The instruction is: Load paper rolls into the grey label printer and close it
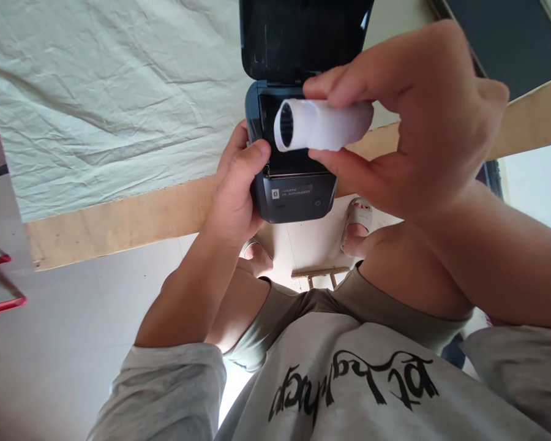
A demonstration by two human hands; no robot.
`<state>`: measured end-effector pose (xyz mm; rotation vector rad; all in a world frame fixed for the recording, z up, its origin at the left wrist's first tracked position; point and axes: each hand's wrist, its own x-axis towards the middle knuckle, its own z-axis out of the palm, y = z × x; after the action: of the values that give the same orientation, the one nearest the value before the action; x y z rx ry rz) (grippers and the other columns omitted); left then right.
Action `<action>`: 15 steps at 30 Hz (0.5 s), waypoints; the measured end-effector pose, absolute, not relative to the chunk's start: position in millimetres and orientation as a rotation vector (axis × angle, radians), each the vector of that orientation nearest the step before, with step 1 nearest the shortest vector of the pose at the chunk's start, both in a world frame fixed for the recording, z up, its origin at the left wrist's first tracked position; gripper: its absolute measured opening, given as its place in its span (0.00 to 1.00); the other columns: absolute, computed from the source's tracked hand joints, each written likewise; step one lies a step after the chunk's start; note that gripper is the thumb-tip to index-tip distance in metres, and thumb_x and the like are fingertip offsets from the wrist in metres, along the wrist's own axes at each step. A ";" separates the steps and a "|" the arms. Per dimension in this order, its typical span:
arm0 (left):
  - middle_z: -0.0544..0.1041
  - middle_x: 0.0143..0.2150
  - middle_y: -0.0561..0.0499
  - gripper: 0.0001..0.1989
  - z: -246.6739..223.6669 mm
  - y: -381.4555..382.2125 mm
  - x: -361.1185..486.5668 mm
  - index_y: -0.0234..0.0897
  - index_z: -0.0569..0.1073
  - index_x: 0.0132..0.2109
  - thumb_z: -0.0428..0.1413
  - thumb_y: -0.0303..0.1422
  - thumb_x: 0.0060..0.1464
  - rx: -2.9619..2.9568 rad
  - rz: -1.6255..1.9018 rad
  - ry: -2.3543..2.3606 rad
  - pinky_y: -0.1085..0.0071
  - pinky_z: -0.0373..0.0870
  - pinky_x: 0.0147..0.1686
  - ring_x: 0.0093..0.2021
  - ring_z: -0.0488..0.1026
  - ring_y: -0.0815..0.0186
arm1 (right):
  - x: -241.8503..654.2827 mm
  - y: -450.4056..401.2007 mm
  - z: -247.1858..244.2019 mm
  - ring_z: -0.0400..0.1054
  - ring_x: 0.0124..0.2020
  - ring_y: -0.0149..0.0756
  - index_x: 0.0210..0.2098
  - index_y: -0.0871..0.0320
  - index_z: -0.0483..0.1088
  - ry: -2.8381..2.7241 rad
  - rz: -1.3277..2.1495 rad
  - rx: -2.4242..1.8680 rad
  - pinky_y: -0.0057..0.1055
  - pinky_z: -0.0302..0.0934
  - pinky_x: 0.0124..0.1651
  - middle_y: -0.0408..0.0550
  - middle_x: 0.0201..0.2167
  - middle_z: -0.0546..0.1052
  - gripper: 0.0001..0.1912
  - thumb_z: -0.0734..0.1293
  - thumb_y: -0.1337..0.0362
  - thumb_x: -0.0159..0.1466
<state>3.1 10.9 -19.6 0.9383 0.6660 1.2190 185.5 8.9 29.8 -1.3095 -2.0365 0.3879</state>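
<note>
My left hand [239, 184] grips the left side of a dark label printer [294, 199], its thumb on the rim of the open compartment. The printer's black lid [298, 43] is swung up and away from me. A white roll of label paper [333, 122] is pinched between the thumb and fingers of my right hand [422, 116]. The roll lies sideways over the compartment, its hollow core facing left; whether it touches the printer inside I cannot tell. A power mark and small print show on the printer's front.
A pale wrinkled cloth [119, 110] covers the table, whose wooden edge [119, 226] runs across in front of me. A dark flat panel [514, 43] lies at the far right. Red-edged objects [4, 303] are at the left, and a wooden stool part [321, 272] is below.
</note>
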 end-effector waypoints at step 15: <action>0.75 0.41 0.51 0.14 -14.3 5.4 2.7 0.44 0.70 0.42 0.54 0.45 0.54 0.998 1.183 0.795 0.58 0.64 0.58 0.61 0.65 0.54 | 172.9 15.0 29.2 0.72 0.48 0.31 0.32 0.55 0.66 -2.187 0.094 -1.207 0.36 0.64 0.49 0.31 0.45 0.76 0.06 0.58 0.70 0.61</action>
<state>2.7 5.4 -14.3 0.9980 0.7951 1.1827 172.9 15.0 29.2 -1.2072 -2.1871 0.0938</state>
